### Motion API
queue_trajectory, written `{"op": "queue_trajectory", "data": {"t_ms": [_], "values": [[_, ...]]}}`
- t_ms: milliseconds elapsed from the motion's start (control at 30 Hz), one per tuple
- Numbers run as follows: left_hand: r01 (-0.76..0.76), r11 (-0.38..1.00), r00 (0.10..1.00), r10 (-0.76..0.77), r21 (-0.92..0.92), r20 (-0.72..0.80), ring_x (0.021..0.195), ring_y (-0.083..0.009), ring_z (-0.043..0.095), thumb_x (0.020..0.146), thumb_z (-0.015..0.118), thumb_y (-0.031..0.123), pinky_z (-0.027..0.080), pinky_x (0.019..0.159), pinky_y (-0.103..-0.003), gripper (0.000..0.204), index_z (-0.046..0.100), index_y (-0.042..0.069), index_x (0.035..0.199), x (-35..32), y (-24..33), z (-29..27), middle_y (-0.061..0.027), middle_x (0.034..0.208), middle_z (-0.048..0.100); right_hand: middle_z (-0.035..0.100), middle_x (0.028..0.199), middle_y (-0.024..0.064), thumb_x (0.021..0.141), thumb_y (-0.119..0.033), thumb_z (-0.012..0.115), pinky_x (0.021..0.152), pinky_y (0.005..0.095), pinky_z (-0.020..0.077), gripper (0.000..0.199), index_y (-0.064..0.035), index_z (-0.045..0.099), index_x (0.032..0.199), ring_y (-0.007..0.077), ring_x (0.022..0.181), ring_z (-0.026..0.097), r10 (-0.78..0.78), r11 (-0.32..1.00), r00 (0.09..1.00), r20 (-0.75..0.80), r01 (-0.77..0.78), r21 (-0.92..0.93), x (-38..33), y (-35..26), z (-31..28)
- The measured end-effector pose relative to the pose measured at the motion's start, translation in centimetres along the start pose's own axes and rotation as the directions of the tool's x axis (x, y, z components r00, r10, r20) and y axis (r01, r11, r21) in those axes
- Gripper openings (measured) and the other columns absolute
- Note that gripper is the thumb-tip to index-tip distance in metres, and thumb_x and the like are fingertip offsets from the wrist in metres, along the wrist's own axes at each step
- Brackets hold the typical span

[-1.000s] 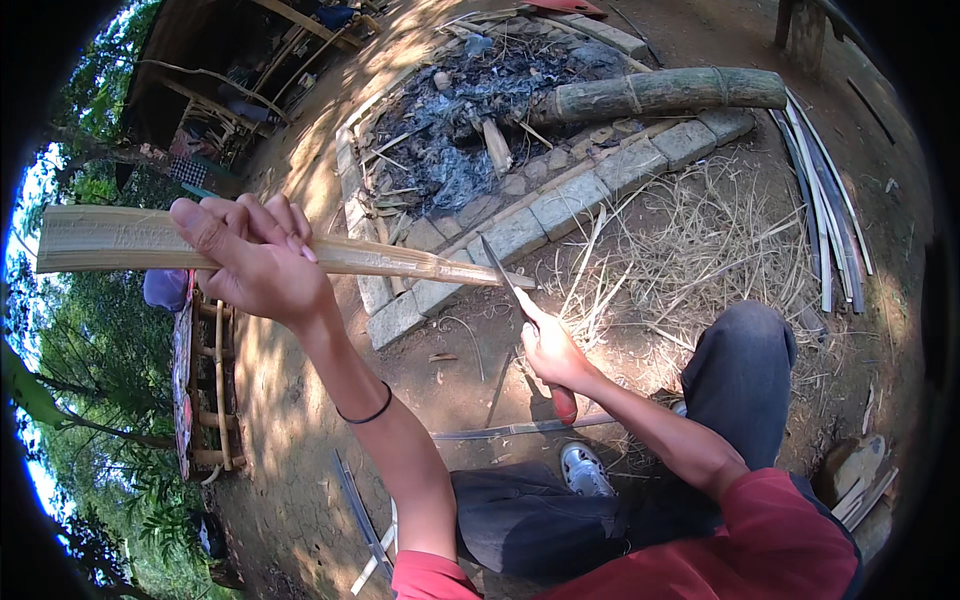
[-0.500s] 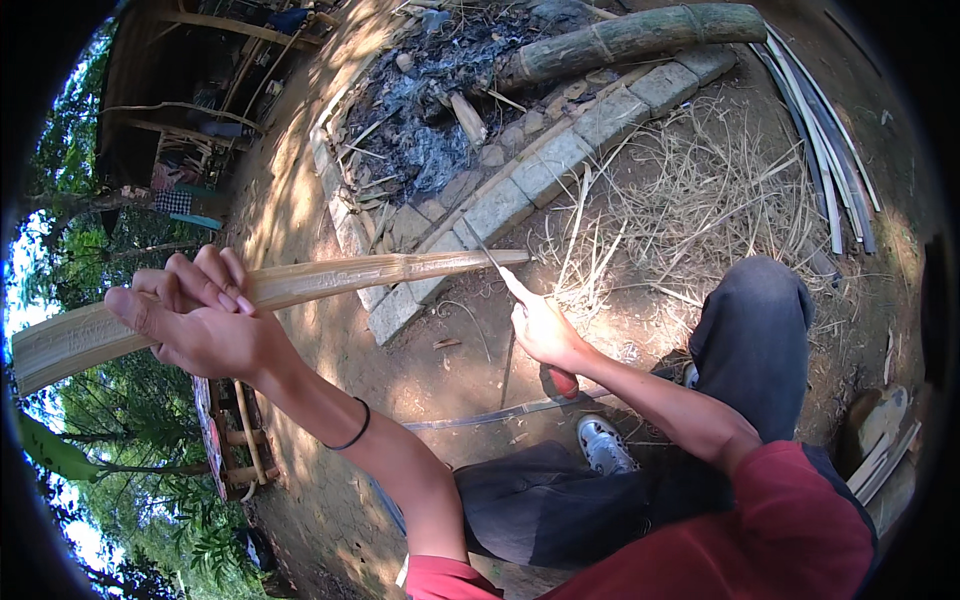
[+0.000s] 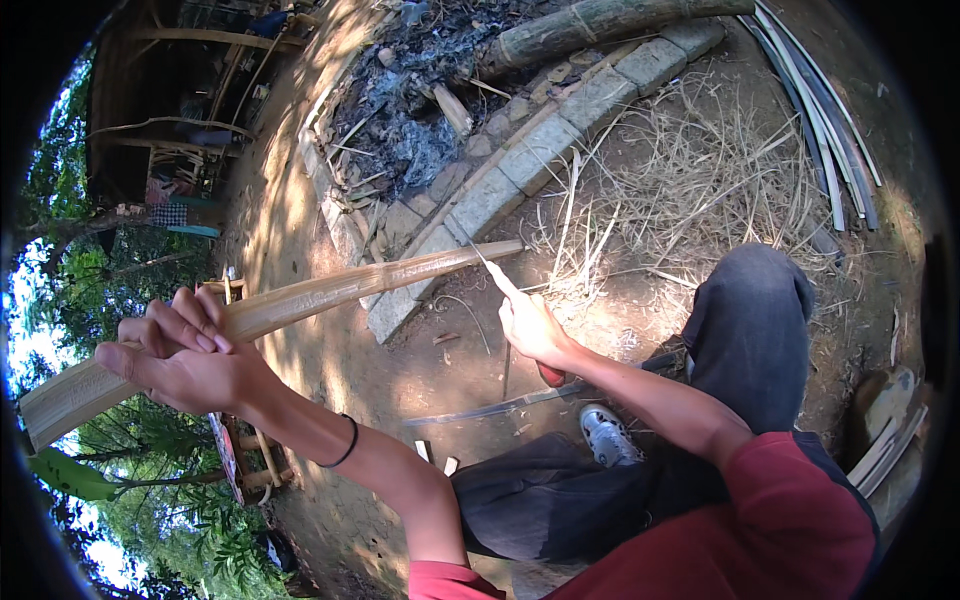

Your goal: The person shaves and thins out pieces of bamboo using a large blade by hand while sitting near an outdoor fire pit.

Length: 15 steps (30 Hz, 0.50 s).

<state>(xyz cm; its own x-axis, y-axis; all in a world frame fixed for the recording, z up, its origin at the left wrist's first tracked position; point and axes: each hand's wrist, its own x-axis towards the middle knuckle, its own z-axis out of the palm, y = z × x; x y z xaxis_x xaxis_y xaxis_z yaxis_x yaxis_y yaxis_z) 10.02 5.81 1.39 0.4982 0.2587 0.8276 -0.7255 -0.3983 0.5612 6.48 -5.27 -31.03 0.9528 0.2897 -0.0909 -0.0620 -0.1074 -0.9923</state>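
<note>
My left hand [image 3: 185, 355] is wrapped around a long pale split-bamboo strip [image 3: 330, 290], gripping it near its wide end at the left. The strip slants up to the right and narrows to a tip in front of me. My right hand [image 3: 533, 328] is closed around a knife [image 3: 479, 253], index finger stretched along toward the blade. Its thin blade crosses the strip close to the narrow tip; the red butt of its handle shows below my fist. Most of the handle is hidden in my palm.
Ahead lies an ash-filled fire pit [image 3: 400, 150] edged by stone blocks [image 3: 540, 150], with a thick bamboo log [image 3: 600, 25] across it. Curled shavings [image 3: 690, 190] cover the ground right of it. Long slats [image 3: 815, 110] lie far right; my bent knee [image 3: 750, 310] is nearer.
My left hand has moved a little left and down, so the bamboo strip slopes more steeply. My right hand and the knife have shifted slightly left. The view has also shifted a little.
</note>
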Motion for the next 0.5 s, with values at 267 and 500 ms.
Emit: {"op": "queue_trajectory", "data": {"t_ms": [267,500], "values": [[0.016,0.999,0.999,-0.014,0.05,-0.032,0.035,-0.0071,0.019,0.103,0.037,0.05,0.019,0.035,-0.021,0.052,0.027,0.019,0.064,0.1,0.3,-0.3,0.0028,0.046,0.025,0.057,0.06,0.0217,0.092,-0.004,0.044,0.058,0.0394,0.0489,0.067,-0.0174,0.025,0.154,0.0301,0.049,0.056,-0.147,0.988,0.989,0.007,0.146,0.058,-0.3,-4.6,-0.1],[0.037,0.997,0.999,-0.038,-0.067,-0.016,0.034,-0.0066,0.02,0.104,0.038,0.049,0.02,0.034,-0.02,0.051,0.026,0.019,0.064,0.3,-0.6,-0.5,0.0033,0.045,0.024,0.06,0.067,0.0287,0.091,-0.008,0.046,0.062,0.0487,0.0513,0.066,-0.0171,0.025,0.153,0.0444,0.06,0.062,0.015,0.999,1.0,0.011,-0.014,-0.049,2.4,2.0,-0.6]]}}
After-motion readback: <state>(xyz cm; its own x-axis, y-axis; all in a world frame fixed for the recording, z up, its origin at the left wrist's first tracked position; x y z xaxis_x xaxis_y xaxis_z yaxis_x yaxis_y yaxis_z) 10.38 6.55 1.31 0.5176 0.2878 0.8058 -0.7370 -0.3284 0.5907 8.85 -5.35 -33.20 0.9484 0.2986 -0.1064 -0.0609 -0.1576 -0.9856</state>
